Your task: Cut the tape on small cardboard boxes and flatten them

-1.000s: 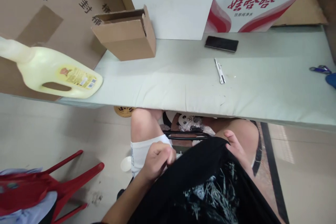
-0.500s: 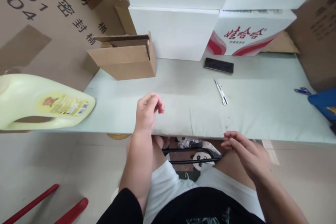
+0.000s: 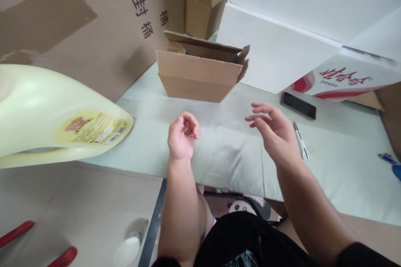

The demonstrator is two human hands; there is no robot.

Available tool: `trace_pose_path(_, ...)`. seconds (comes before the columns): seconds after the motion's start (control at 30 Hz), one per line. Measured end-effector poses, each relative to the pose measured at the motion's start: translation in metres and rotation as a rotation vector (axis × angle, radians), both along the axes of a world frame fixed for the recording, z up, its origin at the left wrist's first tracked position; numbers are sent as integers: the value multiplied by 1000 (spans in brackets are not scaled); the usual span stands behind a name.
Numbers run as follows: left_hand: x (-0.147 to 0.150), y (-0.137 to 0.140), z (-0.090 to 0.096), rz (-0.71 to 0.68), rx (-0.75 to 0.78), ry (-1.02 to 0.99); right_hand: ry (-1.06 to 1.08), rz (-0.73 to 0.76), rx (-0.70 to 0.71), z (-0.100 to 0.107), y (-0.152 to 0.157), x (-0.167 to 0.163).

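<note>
My left hand (image 3: 184,135) is over the pale green tabletop with its palm partly turned up. Its fingers curl loosely, apart from the thumb, and hold nothing. A small brown cardboard box (image 3: 196,77) stands just beyond it, upper flaps raised and top open. My right hand (image 3: 275,133) hovers right of the box, fingers spread and empty. Partly behind that wrist lies a white utility knife (image 3: 302,144). A black phone (image 3: 299,105) rests farther back, close to a white carton with red lettering (image 3: 341,77).
At the left, a large pale yellow jug (image 3: 65,112) lies by the table edge. Behind it rises a big printed carton (image 3: 94,21). Another open brown box (image 3: 203,8) stands at the back beside white boxes (image 3: 260,46). Blue-handled scissors or a similar item (image 3: 387,158) lie far right.
The view has swung left and closer to the brown box. My right hand has risen from the lap to over the table, its fingers spreading. My left hand has turned palm up.
</note>
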State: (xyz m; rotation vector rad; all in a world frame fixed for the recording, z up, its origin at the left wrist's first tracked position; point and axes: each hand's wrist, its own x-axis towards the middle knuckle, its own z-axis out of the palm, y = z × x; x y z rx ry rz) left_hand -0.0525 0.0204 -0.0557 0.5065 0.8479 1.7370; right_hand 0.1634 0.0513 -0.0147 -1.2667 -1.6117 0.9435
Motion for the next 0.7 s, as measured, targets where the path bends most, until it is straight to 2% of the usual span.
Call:
trace_pose_path(0.1, -10, -3, 1, 22, -15, -27, -27, 105, 121, 3, 25, -31)
trace_pose_path(0.2, -14, -6, 0, 45, -19, -45, -112, 170, 160, 0, 43, -50)
trace_pose_path(0.37, -11, -9, -1, 48, -20, -45, -199, 108, 171, -6, 59, -63)
trace_pose_path(0.5, -6, -7, 1, 81, -10, -95, -213, 66, 179, -2, 59, -61)
trace_pose_path(0.57, -6, -6, 1, 179, -6, -122, -202, 32, 208, 2, 53, -54)
trace_pose_path(0.7, -11, -7, -2, 559, -29, -164, -174, 48, 298, 11, 31, -28)
